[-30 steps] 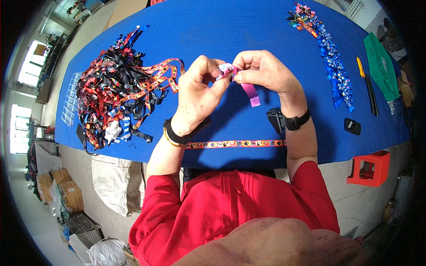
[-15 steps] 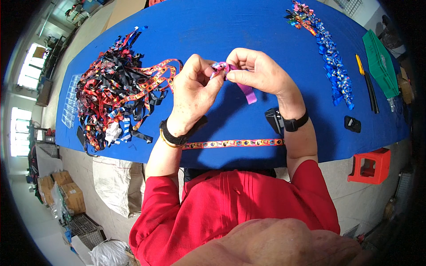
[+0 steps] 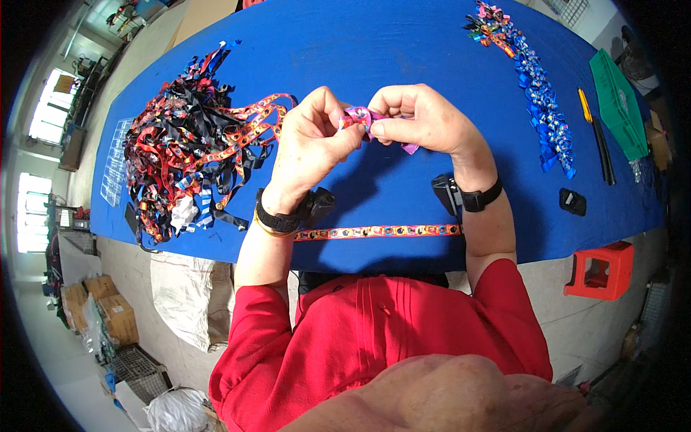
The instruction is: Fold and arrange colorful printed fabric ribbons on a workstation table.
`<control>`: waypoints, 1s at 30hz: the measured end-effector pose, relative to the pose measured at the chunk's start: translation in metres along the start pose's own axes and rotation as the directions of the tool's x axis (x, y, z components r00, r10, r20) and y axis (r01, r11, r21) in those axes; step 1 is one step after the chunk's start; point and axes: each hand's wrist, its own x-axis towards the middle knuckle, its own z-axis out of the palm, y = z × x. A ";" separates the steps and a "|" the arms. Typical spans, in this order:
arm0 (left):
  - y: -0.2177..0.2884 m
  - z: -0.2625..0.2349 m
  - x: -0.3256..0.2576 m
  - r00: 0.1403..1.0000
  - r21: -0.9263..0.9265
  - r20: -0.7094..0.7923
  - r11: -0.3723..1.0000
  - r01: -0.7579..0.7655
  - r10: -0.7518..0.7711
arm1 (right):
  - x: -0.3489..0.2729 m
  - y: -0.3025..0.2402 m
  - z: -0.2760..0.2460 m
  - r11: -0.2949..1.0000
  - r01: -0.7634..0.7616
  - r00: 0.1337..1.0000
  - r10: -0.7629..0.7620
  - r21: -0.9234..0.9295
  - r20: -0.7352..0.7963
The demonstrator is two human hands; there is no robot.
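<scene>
- Blue cloth covers one long table (image 3: 403,50), which fills the upper part of the view, with a pale concrete floor below its near edge.
- On the floor at far left stand two brown cardboard boxes (image 3: 108,313), closed, so their contents cannot be told; beside them a wire crate (image 3: 133,363) and one pale sack (image 3: 188,306) hanging by the table edge.
- On the table's left end lies one clear plastic tray (image 3: 114,173) with small compartments; what they hold is too small to tell.
- Just beside it sits one big tangled heap of ribbons (image 3: 191,155), red, black and blue, too many to count.
- One left hand (image 3: 313,140), a black watch on its wrist, has its grip clamped on a small pink ribbon piece (image 3: 360,117), thumb and forefinger pinched together.
- The pink ribbon piece is held above the table's middle, between both hands.
- One right hand (image 3: 417,119), also wearing a black wrist strap, has its grip pinched on the same piece from the other side, a pink tail hanging below.
- One long patterned ribbon strip (image 3: 378,232) lies flat along the near edge, under the forearms.
- One row of finished blue bows (image 3: 543,108) runs down the right side, uncountable.
- Further right: one yellow-handled cutter (image 3: 584,104), one black rod (image 3: 601,151), one green mat (image 3: 617,104), one small black object (image 3: 573,201).
- One red stool (image 3: 603,270) stands on the floor.
</scene>
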 end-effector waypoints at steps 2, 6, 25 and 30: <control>0.003 0.001 0.000 0.999 0.026 0.041 1.000 0.007 -0.008 | 0.001 0.004 0.000 0.998 0.034 0.999 -0.034 0.053 0.008; 0.002 0.003 0.001 0.997 0.021 0.063 0.999 -0.043 0.041 | 0.003 0.006 -0.001 0.980 0.058 0.997 -0.066 0.192 0.036; -0.010 0.010 -0.001 0.765 0.535 0.111 0.611 -0.584 0.634 | -0.001 0.000 -0.009 0.966 -0.056 0.998 0.046 0.254 0.043; -0.015 0.010 -0.002 0.703 0.594 0.217 0.480 -0.646 0.678 | -0.002 0.003 -0.010 0.950 -0.089 0.996 0.076 0.298 0.054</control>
